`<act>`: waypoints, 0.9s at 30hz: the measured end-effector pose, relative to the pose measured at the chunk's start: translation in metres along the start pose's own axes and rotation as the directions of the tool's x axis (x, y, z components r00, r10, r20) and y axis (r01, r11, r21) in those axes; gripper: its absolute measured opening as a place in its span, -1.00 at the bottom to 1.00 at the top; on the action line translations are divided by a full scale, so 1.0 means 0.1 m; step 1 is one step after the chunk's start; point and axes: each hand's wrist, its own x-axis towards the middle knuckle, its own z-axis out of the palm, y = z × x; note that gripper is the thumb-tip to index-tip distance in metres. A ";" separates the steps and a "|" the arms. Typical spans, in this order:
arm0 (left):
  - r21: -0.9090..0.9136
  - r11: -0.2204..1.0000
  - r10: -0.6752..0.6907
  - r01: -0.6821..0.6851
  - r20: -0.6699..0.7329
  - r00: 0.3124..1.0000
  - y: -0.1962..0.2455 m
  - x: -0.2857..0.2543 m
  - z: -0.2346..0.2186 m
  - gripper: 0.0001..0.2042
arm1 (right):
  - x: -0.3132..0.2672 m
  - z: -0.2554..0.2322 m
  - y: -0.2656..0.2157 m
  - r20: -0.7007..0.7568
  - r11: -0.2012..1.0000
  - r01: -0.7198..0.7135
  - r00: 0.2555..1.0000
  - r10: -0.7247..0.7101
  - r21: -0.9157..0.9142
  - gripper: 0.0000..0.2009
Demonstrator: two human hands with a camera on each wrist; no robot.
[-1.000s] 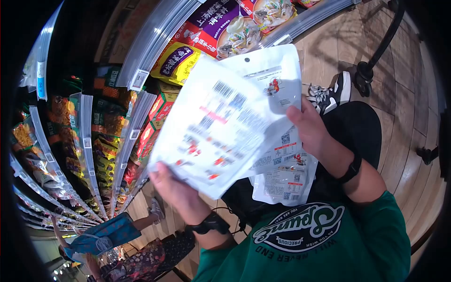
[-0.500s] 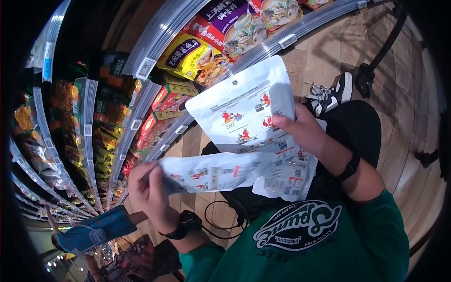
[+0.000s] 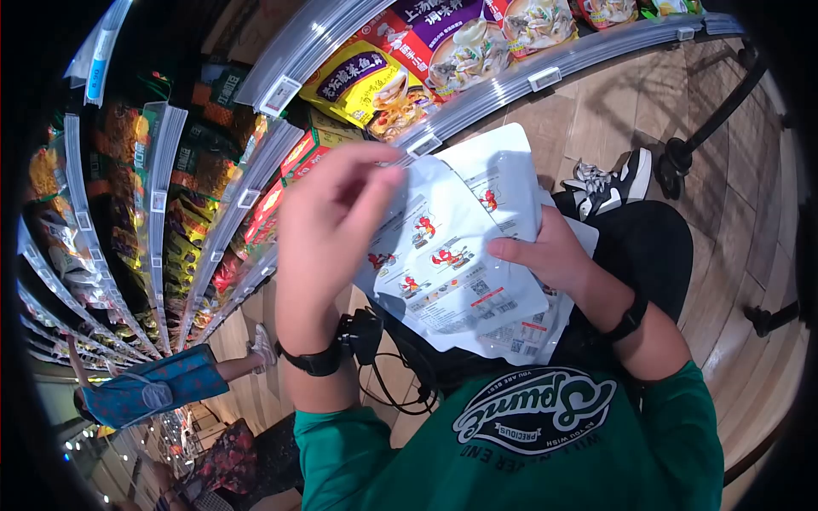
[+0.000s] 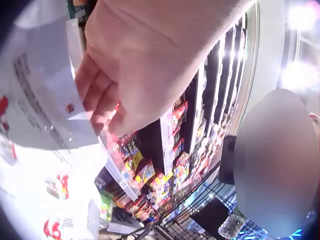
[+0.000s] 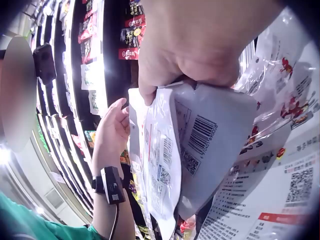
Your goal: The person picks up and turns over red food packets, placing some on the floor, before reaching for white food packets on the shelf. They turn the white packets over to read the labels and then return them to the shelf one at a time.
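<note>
White pouches printed with red cartoon figures (image 3: 426, 226) lie overlapped above the lap in the head view. My right hand (image 3: 558, 255) grips them at their right side, thumb on top; in the right wrist view this hand (image 5: 200, 45) pinches their edges, a barcode showing below. Over the pouches' upper left corner my left hand (image 3: 324, 230) is raised and blurred, fingers loosely bent. The left wrist view has that hand (image 4: 135, 65) beside a pouch's holed end (image 4: 45, 100), with no grip visible; whether the fingertips touch it, I cannot tell.
Shelves with price rails (image 3: 545, 78) and colourful food packets (image 3: 366, 85) run along the left and top. A black stand leg (image 3: 716, 115) is at the upper right, near a shoe (image 3: 609, 187). Another person in blue (image 3: 162, 387) is lower left.
The pouch my left hand held has come to lie over the others, under my right thumb. My left hand has let go and moved up and right.
</note>
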 end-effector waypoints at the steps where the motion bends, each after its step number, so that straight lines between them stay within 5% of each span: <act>1: -0.193 0.981 -0.037 0.010 -0.138 0.990 -0.04 -0.01 -0.04 -0.86 | 0.00 0.00 0.00 -0.021 1.000 0.002 1.000 -0.002 0.031 -0.61; 5: -0.271 0.960 -0.066 -0.071 -0.464 0.883 -0.39 -0.28 -0.24 -0.74 | 0.02 -0.01 -0.01 -0.063 0.999 -0.024 0.998 0.026 0.036 -0.63; 7: -0.392 0.920 -0.218 -0.012 -0.537 0.815 -0.58 -0.49 -0.14 -0.66 | 0.01 0.02 -0.02 -0.066 0.997 -0.022 0.997 0.027 0.072 -0.63; 9: -0.513 0.858 -0.306 0.000 -0.511 0.803 -0.78 -0.73 0.01 -0.63 | 0.01 0.01 -0.03 -0.073 0.994 -0.024 0.997 0.032 0.105 -0.62; 11: -0.621 0.783 -0.318 0.015 -0.379 0.869 -1.20 -1.03 0.19 -0.52 | -0.01 0.00 -0.03 -0.085 0.990 -0.038 0.995 0.050 0.138 -0.62; 13: -0.687 0.725 -0.319 0.039 -0.285 0.904 -0.93 -1.04 0.41 -0.47 | -0.01 -0.01 -0.02 -0.088 0.989 -0.019 0.996 0.032 0.150 -0.62; 19: -0.736 0.675 -0.327 -0.048 -0.357 0.875 -0.74 -0.95 0.48 -0.64 | -0.02 0.01 -0.01 -0.098 0.975 0.003 0.995 0.019 0.224 -0.57; 27: -0.596 0.799 -0.203 -0.079 -0.392 0.897 -0.70 -0.93 0.48 -0.68 | -0.06 -0.03 0.02 -0.139 0.965 0.135 0.985 -0.105 0.225 -0.58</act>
